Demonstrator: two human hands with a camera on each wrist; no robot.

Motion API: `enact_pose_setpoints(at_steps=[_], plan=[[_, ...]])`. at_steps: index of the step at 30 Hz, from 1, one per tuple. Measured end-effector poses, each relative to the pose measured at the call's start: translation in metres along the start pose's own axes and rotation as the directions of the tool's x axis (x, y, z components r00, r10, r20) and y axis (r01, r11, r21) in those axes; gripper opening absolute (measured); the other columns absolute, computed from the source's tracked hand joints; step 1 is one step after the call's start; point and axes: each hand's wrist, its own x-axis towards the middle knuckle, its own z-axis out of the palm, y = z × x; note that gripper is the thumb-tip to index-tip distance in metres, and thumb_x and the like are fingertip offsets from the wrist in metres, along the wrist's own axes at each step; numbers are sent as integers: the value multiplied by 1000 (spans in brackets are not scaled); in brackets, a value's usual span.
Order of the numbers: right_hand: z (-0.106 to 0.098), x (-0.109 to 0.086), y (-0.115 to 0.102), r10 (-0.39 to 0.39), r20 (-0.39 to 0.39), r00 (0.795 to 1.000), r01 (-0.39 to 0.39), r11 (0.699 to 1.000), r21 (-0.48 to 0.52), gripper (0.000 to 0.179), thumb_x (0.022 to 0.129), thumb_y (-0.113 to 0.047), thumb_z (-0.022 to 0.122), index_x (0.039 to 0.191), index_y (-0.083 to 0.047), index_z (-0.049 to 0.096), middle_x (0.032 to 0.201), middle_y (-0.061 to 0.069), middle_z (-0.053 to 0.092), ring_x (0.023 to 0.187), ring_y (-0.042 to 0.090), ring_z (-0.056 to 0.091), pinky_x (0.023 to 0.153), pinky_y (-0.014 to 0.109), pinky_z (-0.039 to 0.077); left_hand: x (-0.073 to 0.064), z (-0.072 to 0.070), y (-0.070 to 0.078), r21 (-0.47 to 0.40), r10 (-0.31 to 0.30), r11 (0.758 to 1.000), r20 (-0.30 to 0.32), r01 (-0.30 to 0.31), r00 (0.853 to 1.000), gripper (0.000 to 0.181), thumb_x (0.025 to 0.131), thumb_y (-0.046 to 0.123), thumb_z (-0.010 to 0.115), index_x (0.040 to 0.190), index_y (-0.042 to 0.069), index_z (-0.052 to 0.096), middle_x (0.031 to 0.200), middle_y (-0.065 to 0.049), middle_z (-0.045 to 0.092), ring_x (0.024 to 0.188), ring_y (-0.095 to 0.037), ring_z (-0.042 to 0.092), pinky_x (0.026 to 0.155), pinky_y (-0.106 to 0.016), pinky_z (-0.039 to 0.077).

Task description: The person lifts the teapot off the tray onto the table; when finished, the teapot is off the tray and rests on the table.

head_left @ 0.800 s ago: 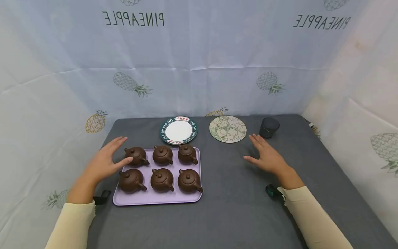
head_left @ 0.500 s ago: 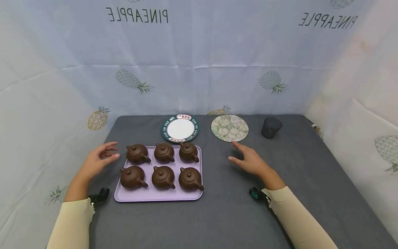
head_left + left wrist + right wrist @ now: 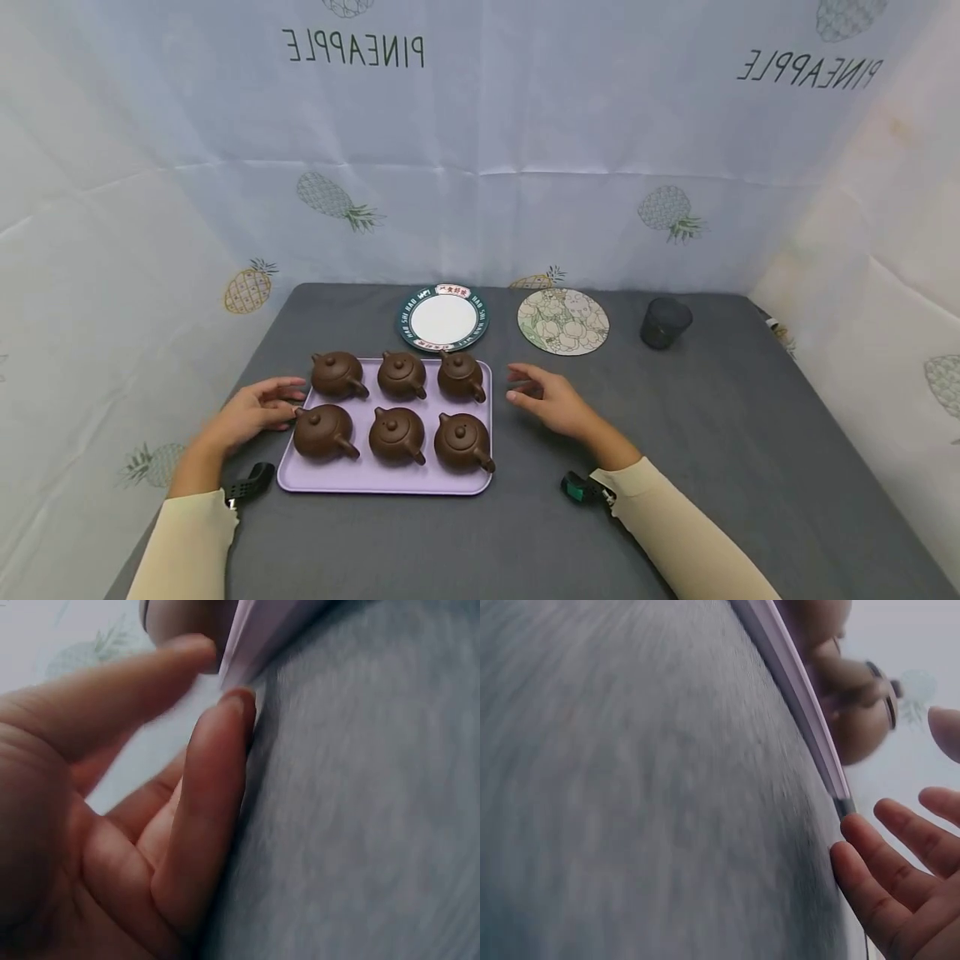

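Note:
A lilac tray [image 3: 352,478] lies on the grey table, bearing several brown teapots in two rows, among them a front-left teapot [image 3: 322,432] and a back-right teapot [image 3: 461,375]. At the tray's left side, my left hand [image 3: 251,412] has its fingertips right at the edge, thumb close to the front-left teapot. My right hand [image 3: 553,404] hovers a little off the tray's right side, fingers loosely bent and holding nothing. Low by the table, the left fingers [image 3: 202,795] point at the tray's rim in the left wrist view. The right wrist view has the right fingers [image 3: 870,889] near the rim.
Behind the tray lies a green-rimmed white plate [image 3: 443,320]. To its right are a round floral mat [image 3: 564,322] and a dark cup [image 3: 665,323]. A pineapple-print cloth [image 3: 480,217] hangs behind the table and along both sides.
My right hand has moved left from near the cup to beside the tray. The left hand has drawn back and lowered to the tray's left edge. Tray and teapots stay put.

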Motion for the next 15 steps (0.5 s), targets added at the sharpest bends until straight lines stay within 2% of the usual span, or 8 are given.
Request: enact_pose_setpoints(at_steps=[6,10,15], plan=[[15,13,-7,-6,27,1000,6,1000,15,53,95,-30,65,141,-7,50,128,7,60,107,22,62,85,40,50,1,5,-3,99,-23,995,-4,23,1000,49,89,-4,62,134,-13,45,116,-23,58,82,-9,64,67,-30,54],[25,27,-12,17,-1,1000,-17,1000,2,49,94,-34,66,136,-11,55,116,2,64,92,16,65,72,35,53,2,6,-3,107,-50,993,-11,51,999,49,90,-3,62,135,-12,46,120,-29,56,83,-8,64,67,-30,53],[35,39,-16,102,-69,992,-100,995,20,43,90,-31,72,126,-11,61,97,-1,64,73,14,63,59,33,51,0,6,-1,80,-46,996,5,45,999,53,87,-6,63,137,-11,45,123,-32,54,86,-9,65,71,-26,52]])
